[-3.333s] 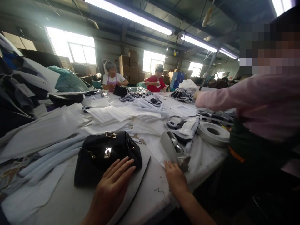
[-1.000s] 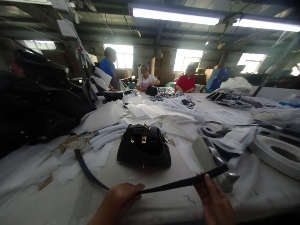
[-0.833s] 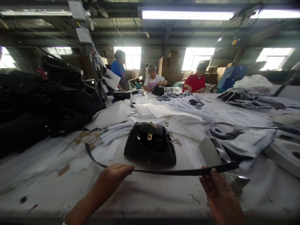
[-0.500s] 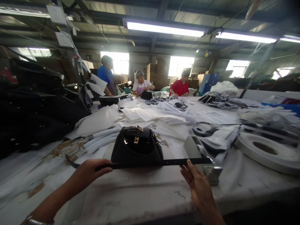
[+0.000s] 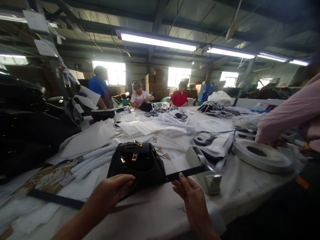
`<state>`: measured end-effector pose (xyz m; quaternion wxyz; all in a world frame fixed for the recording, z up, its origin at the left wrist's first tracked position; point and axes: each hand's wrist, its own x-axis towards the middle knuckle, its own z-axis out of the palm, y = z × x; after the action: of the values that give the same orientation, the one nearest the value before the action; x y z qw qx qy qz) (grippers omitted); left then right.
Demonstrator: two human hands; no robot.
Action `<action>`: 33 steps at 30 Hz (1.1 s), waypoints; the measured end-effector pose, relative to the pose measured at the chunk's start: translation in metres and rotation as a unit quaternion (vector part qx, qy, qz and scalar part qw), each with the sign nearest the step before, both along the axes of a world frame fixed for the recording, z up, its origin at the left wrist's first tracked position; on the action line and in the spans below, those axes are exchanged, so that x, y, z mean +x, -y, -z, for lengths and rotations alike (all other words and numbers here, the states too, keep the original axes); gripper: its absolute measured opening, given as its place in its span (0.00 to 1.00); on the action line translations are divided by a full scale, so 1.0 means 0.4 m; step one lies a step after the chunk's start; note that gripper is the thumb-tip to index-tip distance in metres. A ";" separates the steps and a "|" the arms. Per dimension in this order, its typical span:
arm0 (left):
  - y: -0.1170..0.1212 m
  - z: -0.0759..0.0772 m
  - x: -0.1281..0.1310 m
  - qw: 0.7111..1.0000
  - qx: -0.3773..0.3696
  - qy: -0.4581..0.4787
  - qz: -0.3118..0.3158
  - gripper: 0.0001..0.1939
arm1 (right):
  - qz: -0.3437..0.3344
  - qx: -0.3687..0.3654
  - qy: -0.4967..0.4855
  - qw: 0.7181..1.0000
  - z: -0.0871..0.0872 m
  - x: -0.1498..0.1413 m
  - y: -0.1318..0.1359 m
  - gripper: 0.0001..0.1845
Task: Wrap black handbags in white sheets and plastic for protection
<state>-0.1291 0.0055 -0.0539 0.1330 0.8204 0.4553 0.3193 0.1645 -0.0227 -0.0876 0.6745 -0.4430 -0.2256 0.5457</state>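
A long black strap (image 5: 186, 173) runs in front of a small black handbag (image 5: 147, 171) with gold hardware. My right hand (image 5: 192, 196) pinches the strap between thumb and fingers, close to its right end. My left hand (image 5: 107, 195) is closed around the strap before the bag's lower left; its fingertips partly hide the hold. From there the loose part of the strap trails left over the papers. Just right of my right hand stands a grey tape dispenser (image 5: 208, 178), and the strap's end reaches over it.
A white tape roll (image 5: 262, 155) lies at the right, where a person in a pink sleeve (image 5: 287, 106) leans in. White foam sheets (image 5: 137, 128) cover the table's middle. Black bags (image 5: 30, 140) are piled at the left. Several people work across the table.
The view has swung right, and a pink-sleeved person has come in at the right. My left hand has moved nearer my right hand along the strap, leaving a longer tail at the left.
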 end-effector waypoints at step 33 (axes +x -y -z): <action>-0.281 -0.134 -0.064 0.981 -0.168 -0.010 -0.093 0.31 | -0.199 0.267 0.432 0.838 0.075 -0.045 -0.287 0.46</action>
<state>-0.1545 0.1177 -0.0002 0.2339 0.7439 0.5778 0.2408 0.1466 0.0921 -0.1177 0.4777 -0.3817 -0.7145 0.3400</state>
